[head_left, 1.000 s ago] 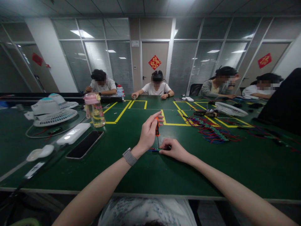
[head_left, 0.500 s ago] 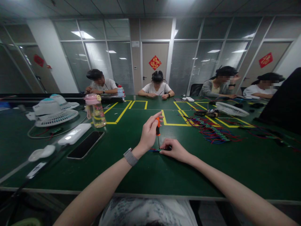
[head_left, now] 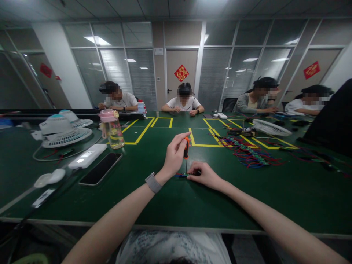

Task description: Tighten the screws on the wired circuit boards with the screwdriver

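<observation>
My left hand (head_left: 175, 154) is closed around the orange and black handle of a screwdriver (head_left: 186, 148), which stands nearly upright. Its thin shaft points down at a small green circuit board (head_left: 182, 175) lying on the green table (head_left: 154, 205). Red and blue wires come off the board's left end. My right hand (head_left: 204, 175) pinches the board's right end, where a small black part shows by the fingers. Whether the screwdriver's tip sits in a screw is too small to tell.
Left of me lie a phone (head_left: 101, 168), a white power bank (head_left: 87, 156), a pink-lidded bottle (head_left: 112, 128) and fan parts (head_left: 64, 132). To the right is a row of wired circuit boards (head_left: 246, 148) and a fan grille (head_left: 271, 127). Several people sit across the table.
The screwdriver's handle has tilted slightly to the right in my left hand, whose fingers have shifted a little. My right hand and the circuit board have stayed put.
</observation>
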Motion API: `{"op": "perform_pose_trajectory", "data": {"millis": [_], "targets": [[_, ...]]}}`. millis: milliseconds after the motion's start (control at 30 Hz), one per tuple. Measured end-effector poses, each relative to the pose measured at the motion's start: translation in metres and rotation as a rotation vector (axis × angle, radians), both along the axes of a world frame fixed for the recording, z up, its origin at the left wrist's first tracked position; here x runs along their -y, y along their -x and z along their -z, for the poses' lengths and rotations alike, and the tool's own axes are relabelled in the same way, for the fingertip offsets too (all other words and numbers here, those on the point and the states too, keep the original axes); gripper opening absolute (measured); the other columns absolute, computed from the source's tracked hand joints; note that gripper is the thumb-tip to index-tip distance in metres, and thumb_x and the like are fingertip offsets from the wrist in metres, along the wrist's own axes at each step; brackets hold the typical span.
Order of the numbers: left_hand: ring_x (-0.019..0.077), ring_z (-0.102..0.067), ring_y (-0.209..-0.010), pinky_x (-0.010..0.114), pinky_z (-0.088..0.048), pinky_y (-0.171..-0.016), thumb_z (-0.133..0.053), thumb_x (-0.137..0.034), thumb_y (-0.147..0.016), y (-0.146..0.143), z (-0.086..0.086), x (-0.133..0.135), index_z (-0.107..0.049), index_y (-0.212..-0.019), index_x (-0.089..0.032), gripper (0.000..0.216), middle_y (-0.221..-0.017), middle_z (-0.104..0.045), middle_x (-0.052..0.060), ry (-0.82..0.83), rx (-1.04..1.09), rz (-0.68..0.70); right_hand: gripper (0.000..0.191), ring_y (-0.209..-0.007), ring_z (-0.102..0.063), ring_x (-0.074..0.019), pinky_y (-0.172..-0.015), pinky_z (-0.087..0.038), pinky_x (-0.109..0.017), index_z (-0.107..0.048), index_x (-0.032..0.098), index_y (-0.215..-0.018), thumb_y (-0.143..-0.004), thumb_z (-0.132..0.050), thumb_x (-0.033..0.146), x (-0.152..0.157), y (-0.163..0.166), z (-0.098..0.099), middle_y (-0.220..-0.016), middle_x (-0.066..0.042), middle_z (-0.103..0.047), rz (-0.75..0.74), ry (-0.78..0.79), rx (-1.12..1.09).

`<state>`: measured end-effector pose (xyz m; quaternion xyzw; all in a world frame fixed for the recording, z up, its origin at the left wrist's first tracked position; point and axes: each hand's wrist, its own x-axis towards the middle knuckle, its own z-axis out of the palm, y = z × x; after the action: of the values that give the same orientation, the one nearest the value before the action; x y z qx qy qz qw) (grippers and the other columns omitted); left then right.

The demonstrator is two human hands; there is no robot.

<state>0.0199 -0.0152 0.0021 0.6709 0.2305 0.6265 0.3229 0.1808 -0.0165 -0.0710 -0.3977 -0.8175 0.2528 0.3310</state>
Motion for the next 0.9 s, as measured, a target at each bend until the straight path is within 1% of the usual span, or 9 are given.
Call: {"op": "perform_pose_trajectory", "data": {"millis": [100,200,300,433,533,633,733,833,900], "targets": [[0.0147,-0.063,-0.083,0.027,-0.056,-0.071,-0.053,-0.029,-0.089,-0.0005,-0.0010,0.0010,-0.064,-0.112,-0.018,0.028,-0.105,-0.064,0.008,0.062,0.038,0.034,0.008,-0.064,-0.054,-0.0124,-0.060,-0.042,-0.024,-0.069,0.014,-0.075,-0.072,-0.072,0.021,0.0005,-0.0001,-0.0009,-0.073,-0.002,-0.059,0.001,-0.002,0.005],[0.0139,-0.060,-0.082,0.024,-0.053,-0.067,-0.062,-0.028,-0.083,0.0008,-0.0008,0.0009,-0.069,-0.099,-0.019,0.020,-0.094,-0.061,0.005,-0.019,-0.007,-0.081,0.008,-0.065,-0.054,-0.0126,-0.060,-0.043,-0.025,-0.069,0.015,-0.075,-0.072,-0.072,0.023,0.0005,-0.0004,-0.0010,-0.073,-0.002,-0.059,-0.005,-0.012,0.010],[0.0140,-0.058,-0.087,0.022,-0.051,-0.070,-0.063,-0.027,-0.082,0.0017,0.0002,0.0005,-0.071,-0.094,-0.020,0.016,-0.096,-0.058,0.005,-0.090,-0.049,-0.158,0.009,-0.065,-0.054,-0.0127,-0.061,-0.043,-0.025,-0.069,0.015,-0.076,-0.073,-0.071,0.023,-0.0001,-0.0006,-0.0002,-0.073,-0.002,-0.060,-0.008,-0.016,0.003],[0.0151,-0.061,-0.092,0.026,-0.054,-0.075,-0.044,-0.026,-0.093,0.0005,0.0020,-0.0005,-0.063,-0.116,-0.021,0.030,-0.111,-0.061,0.008,-0.028,-0.005,0.029,0.009,-0.064,-0.054,-0.0126,-0.060,-0.042,-0.024,-0.069,0.015,-0.075,-0.072,-0.072,0.023,-0.0007,-0.0004,0.0008,-0.072,-0.001,-0.059,0.001,-0.016,0.001],[0.0156,-0.064,-0.089,0.029,-0.056,-0.075,-0.045,-0.026,-0.092,-0.0012,0.0029,-0.0013,-0.057,-0.122,-0.019,0.033,-0.114,-0.062,0.009,0.039,0.057,0.082,0.009,-0.064,-0.054,-0.0126,-0.060,-0.043,-0.024,-0.069,0.015,-0.076,-0.072,-0.072,0.023,-0.0005,-0.0003,0.0006,-0.072,-0.001,-0.060,0.000,-0.010,0.002],[0.0149,-0.065,-0.084,0.028,-0.057,-0.074,-0.057,-0.026,-0.086,-0.0020,0.0028,-0.0015,-0.059,-0.117,-0.017,0.032,-0.107,-0.064,0.009,0.062,0.058,0.045,0.009,-0.065,-0.055,-0.0125,-0.061,-0.043,-0.024,-0.069,0.014,-0.076,-0.071,-0.072,0.022,-0.0002,-0.0006,0.0004,-0.074,-0.002,-0.061,0.000,-0.006,0.003],[0.0132,-0.062,-0.079,0.024,-0.055,-0.069,-0.063,-0.026,-0.082,-0.0012,0.0022,-0.0005,-0.066,-0.105,-0.017,0.025,-0.096,-0.063,0.006,0.016,-0.003,-0.040,0.009,-0.065,-0.054,-0.0125,-0.061,-0.044,-0.025,-0.069,0.015,-0.076,-0.072,-0.072,0.022,-0.0003,-0.0010,0.0004,-0.075,-0.002,-0.061,0.001,-0.008,0.007],[0.0126,-0.059,-0.082,0.021,-0.052,-0.069,-0.062,-0.028,-0.083,0.0004,0.0016,0.0007,-0.069,-0.102,-0.020,0.022,-0.095,-0.059,0.004,-0.056,-0.057,-0.103,0.009,-0.065,-0.054,-0.0125,-0.061,-0.044,-0.024,-0.069,0.015,-0.075,-0.072,-0.072,0.023,-0.0005,-0.0011,0.0001,-0.074,-0.002,-0.060,-0.005,-0.017,0.013],[0.0134,-0.059,-0.088,0.022,-0.051,-0.074,-0.056,-0.027,-0.087,0.0010,0.0016,0.0006,-0.068,-0.108,-0.021,0.024,-0.100,-0.060,0.006,-0.064,-0.072,-0.094,0.009,-0.065,-0.054,-0.0125,-0.060,-0.043,-0.024,-0.069,0.015,-0.076,-0.072,-0.072,0.023,-0.0006,-0.0011,-0.0002,-0.072,-0.002,-0.060,-0.004,-0.025,0.019]]}}
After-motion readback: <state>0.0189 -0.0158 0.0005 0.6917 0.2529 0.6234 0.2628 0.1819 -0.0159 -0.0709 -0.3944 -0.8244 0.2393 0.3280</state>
